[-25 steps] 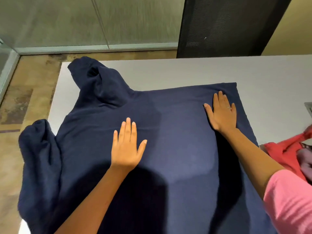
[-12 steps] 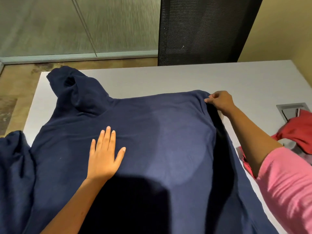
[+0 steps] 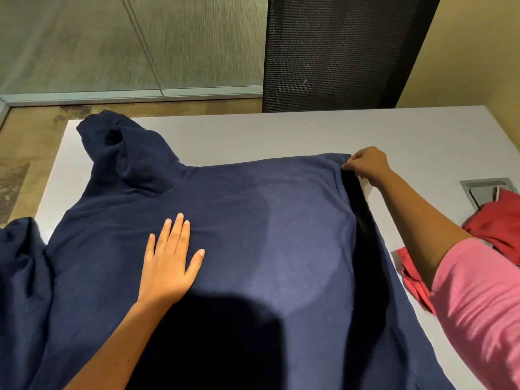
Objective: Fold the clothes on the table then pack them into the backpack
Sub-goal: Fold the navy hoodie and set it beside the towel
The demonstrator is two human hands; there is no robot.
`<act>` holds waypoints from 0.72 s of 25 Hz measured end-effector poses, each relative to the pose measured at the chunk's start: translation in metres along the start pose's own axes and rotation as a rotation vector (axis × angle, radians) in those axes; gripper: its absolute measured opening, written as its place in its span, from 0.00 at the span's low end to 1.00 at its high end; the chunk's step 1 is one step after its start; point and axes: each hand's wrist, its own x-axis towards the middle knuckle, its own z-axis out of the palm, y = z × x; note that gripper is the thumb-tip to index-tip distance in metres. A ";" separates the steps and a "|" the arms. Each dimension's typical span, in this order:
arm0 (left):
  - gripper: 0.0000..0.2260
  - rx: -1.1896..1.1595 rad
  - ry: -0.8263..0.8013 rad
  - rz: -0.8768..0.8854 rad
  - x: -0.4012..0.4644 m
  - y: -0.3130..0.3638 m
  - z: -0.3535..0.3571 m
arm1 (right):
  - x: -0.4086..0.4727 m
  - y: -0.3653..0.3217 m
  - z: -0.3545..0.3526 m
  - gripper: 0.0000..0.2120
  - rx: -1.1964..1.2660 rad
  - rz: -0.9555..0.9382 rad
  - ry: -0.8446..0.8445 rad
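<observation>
- Head view: navy hoodie (image 3: 253,235) spread across table (image 3: 281,133), sleeve off left edge.
- Left hand (image 3: 168,266) flat, pressing mid-garment.
- Right hand (image 3: 368,164) pinches far right corner; advise lifting evenly, folding across left hand's line.
- Red garment (image 3: 498,220) at right edge.

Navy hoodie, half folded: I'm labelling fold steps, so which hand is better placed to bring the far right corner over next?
Right. The right hand already pinches the hoodie at that corner, while the left hand lies flat on the middle, likely pinning it to the table.
</observation>
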 end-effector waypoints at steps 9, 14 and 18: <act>0.32 0.001 0.001 -0.004 0.000 -0.001 0.000 | 0.003 -0.008 0.001 0.15 0.053 0.192 -0.058; 0.32 0.008 0.007 0.000 0.000 -0.001 0.002 | 0.010 -0.023 0.001 0.16 0.376 0.313 -0.049; 0.32 0.009 0.015 0.004 0.000 -0.002 0.003 | 0.022 -0.022 0.002 0.08 0.343 0.259 0.004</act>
